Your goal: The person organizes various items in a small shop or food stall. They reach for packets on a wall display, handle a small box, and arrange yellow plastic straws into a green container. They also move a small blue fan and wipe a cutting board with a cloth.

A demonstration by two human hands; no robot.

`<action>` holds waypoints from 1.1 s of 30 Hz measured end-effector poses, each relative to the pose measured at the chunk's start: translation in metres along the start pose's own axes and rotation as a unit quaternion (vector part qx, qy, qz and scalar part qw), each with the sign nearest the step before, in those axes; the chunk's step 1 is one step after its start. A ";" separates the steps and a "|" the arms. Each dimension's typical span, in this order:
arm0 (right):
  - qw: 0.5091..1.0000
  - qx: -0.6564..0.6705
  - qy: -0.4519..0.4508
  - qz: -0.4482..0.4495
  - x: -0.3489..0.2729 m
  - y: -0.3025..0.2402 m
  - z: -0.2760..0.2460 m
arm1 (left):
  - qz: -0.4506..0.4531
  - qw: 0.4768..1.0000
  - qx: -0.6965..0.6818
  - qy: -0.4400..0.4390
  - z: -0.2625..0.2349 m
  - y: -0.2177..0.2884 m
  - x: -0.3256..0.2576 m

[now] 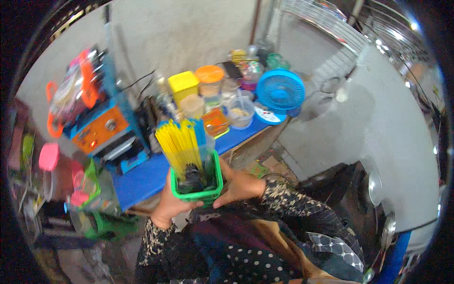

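Hands hold green basket of yellow straws

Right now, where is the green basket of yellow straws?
In the head view, the green basket sits centre frame, held between the left hand and right hand, just before the blue table.

Both hands are gripping a small green plastic basket above the near edge of a blue-topped counter. The left hand is cupping its left side and bottom; the right hand is pressing its right wall. Long yellow plastic straws and some blue straws are standing tilted in the basket. An orange-and-blue sealing machine is sitting toward the counter's left end, a round blue plastic fan at its far right end, with a yellow-lidded container between them.
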State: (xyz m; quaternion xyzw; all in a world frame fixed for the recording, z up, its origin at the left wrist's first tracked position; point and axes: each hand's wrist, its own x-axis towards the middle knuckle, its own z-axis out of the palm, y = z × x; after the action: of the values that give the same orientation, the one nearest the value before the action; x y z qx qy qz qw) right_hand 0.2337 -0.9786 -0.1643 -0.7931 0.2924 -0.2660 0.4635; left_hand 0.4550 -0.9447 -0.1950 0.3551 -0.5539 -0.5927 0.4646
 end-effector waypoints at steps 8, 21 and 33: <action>0.984 0.087 0.157 0.021 -0.042 0.072 -0.083 | 0.009 0.980 0.083 -0.180 0.071 0.000 0.138; 0.873 0.062 0.475 0.091 -0.113 0.044 -0.317 | 0.045 0.955 0.177 -0.233 0.124 -0.034 0.314; 0.705 -0.334 0.625 0.014 0.009 0.184 -0.471 | -0.066 0.991 0.096 -0.072 0.098 -0.029 0.318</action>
State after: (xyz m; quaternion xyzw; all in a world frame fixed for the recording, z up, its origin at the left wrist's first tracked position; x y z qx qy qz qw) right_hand -0.1264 -1.3313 -0.1250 -0.5436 0.5964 -0.5789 -0.1173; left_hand 0.2582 -1.2137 -0.1809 0.3906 -0.6156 -0.5898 0.3471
